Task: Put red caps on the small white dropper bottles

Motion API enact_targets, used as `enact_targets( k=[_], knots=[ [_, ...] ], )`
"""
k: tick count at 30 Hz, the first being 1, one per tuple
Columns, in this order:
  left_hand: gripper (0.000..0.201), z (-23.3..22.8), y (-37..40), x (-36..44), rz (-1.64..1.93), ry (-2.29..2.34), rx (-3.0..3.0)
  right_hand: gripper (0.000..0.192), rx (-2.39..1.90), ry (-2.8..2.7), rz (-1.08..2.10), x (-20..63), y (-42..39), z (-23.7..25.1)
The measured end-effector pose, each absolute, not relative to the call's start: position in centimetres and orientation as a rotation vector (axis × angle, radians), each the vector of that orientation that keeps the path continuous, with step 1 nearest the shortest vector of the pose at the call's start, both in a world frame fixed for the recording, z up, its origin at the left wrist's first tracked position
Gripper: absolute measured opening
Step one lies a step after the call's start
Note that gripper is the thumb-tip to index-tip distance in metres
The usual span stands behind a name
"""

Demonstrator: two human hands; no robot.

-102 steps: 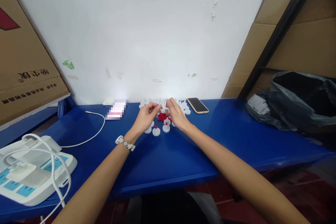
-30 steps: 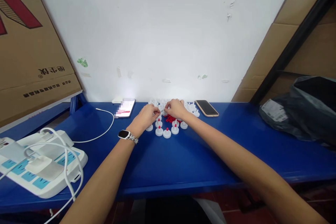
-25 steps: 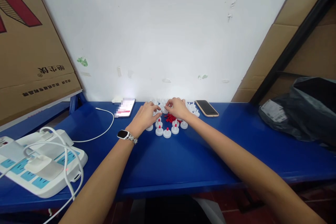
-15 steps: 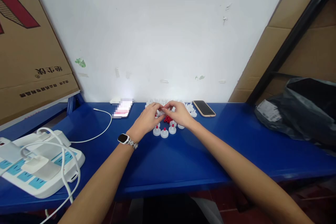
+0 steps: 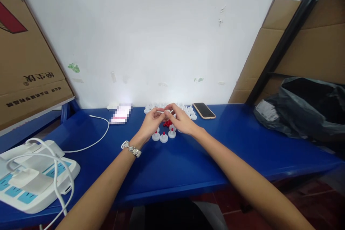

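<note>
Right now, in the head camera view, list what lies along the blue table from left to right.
Power strip → white cable → lit phone → left hand → right hand → dark phone → black bag.

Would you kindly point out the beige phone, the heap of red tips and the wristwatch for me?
beige phone (image 5: pixel 204 110), head view, middle of its dark screen.
heap of red tips (image 5: pixel 167 123), head view, centre of the heap.
wristwatch (image 5: pixel 130 148), head view, its metal band.

left hand (image 5: pixel 150 124) + right hand (image 5: pixel 181 120): pinch white cap (image 5: pixel 164 111) | above red tips (image 5: pixel 167 123) | blue table (image 5: pixel 188 161)
</note>
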State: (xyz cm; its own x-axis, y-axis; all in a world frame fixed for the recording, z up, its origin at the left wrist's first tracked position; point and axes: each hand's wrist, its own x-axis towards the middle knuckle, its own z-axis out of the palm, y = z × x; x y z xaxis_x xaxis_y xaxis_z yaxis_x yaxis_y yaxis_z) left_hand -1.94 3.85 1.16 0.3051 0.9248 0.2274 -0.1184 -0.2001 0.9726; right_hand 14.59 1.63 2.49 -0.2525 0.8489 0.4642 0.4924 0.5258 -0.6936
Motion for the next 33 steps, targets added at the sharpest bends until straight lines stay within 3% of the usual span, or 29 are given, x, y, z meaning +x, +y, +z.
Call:
enact_targets(
  k=[7,9,11,16,22,33],
  knots=[
    [0.039,1.9,3.6,-1.5,1.146,0.779,1.440,0.033,-1.134,-1.865,0.490,14.4,1.6,2.3],
    [0.044,2.2,3.6,-2.1,1.152,0.913,1.657,0.032,-1.155,-1.792,0.486,14.7,1.9,2.1],
    [0.035,2.3,3.7,-2.7,1.145,1.141,2.057,0.031,-1.179,-1.717,0.503,15.1,2.4,1.9],
    [0.018,1.8,4.0,-3.2,0.747,1.492,2.755,0.027,-1.219,-1.623,0.560,15.8,3.2,1.4],
    [0.024,1.5,4.7,-2.1,0.564,1.608,2.833,0.026,-1.217,-1.612,0.583,15.6,3.3,1.2],
    [0.017,0.5,6.0,-1.8,0.802,1.456,2.726,0.029,-1.229,-1.634,0.596,15.6,3.4,1.0]
  ],
)
